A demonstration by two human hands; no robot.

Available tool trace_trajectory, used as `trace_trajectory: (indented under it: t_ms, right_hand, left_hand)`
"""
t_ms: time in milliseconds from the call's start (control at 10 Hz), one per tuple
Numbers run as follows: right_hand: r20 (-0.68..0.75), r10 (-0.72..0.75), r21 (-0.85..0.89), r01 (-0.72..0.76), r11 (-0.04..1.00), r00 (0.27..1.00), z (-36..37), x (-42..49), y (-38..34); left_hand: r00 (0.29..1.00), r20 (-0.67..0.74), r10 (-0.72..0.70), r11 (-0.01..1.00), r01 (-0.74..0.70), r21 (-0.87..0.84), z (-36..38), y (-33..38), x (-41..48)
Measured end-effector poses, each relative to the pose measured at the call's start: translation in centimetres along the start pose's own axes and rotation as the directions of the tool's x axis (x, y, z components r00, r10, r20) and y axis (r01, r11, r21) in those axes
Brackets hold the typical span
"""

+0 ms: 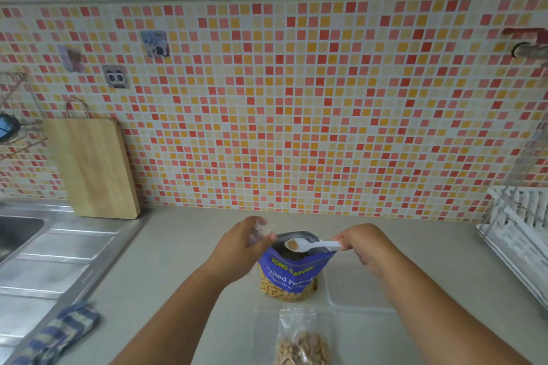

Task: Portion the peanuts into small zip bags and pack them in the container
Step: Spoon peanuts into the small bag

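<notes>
A blue salted-peanut pouch (pixel 292 271) stands open on the counter in front of me. My right hand (pixel 363 241) holds a white plastic spoon (pixel 310 244) by its handle, its bowl over the pouch mouth with a few peanuts in it. To the left of the pouch mouth, my left hand (pixel 240 241) grips a small clear zip bag (pixel 262 231). A filled zip bag of peanuts (pixel 302 344) lies flat at the near edge. A clear plastic container (pixel 355 290) sits to the right of the pouch, partly behind my right forearm.
A steel sink and drainboard (pixel 44 255) fill the left side, with a blue striped cloth (pixel 62 332) at the front. A wooden cutting board (pixel 92 167) leans on the tiled wall. A white dish rack (pixel 522 231) stands at the right.
</notes>
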State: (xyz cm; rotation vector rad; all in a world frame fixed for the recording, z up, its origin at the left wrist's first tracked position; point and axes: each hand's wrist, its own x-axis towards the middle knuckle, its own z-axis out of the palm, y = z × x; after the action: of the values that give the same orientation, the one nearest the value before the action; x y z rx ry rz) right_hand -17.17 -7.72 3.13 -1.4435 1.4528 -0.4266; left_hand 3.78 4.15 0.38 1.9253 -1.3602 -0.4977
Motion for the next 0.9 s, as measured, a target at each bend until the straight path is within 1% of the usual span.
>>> trace_trajectory:
  t_ms: [100,200,300,400,500,600,700,800,900]
  right_hand:
    - [0.001,-0.007,-0.038,0.007,0.999,1.0,-0.9,-1.0,0.0]
    - [-0.037,0.047,-0.187,-0.054,0.981,0.998,-1.0,-1.7,-1.5]
    - [-0.059,0.051,-0.44,-0.072,0.895,0.997,0.2,1.8,-1.4]
    - [-0.046,-0.11,-0.631,0.056,0.773,0.993,2.2,2.0,-1.0]
    - [0.032,-0.268,-0.758,0.198,0.622,0.963,5.3,0.5,-0.4]
    - [0.079,-0.235,-0.805,0.201,0.559,0.969,7.9,-0.2,-0.3]
    - [0.027,-0.175,-0.775,0.131,0.619,0.984,8.3,0.6,-0.5]
    - [0.002,-0.089,-0.674,0.067,0.736,0.996,7.6,1.6,-0.8]
    - [0.02,-0.064,-0.626,0.062,0.778,0.998,6.7,3.3,-0.7]
  left_hand:
    - [0.999,0.04,0.031,0.995,-0.035,0.099,0.3,0.0,0.0]
    - [0.996,0.07,0.057,0.981,-0.069,0.18,0.7,0.1,0.2]
    - [0.996,0.072,0.047,0.975,-0.061,0.212,1.0,0.1,0.3]
    - [0.994,0.098,0.044,0.975,-0.064,0.213,1.2,0.0,0.4]
    - [0.99,0.131,0.048,0.974,-0.076,0.216,1.6,0.1,0.4]
    - [0.987,0.157,0.045,0.98,-0.074,0.183,1.7,0.1,0.3]
    - [0.985,0.165,0.057,0.983,-0.085,0.163,1.6,0.1,0.2]
    - [0.984,0.174,0.036,0.989,-0.061,0.136,1.4,0.1,0.1]
    - [0.979,0.201,0.012,0.996,-0.031,0.089,1.2,0.0,0.2]
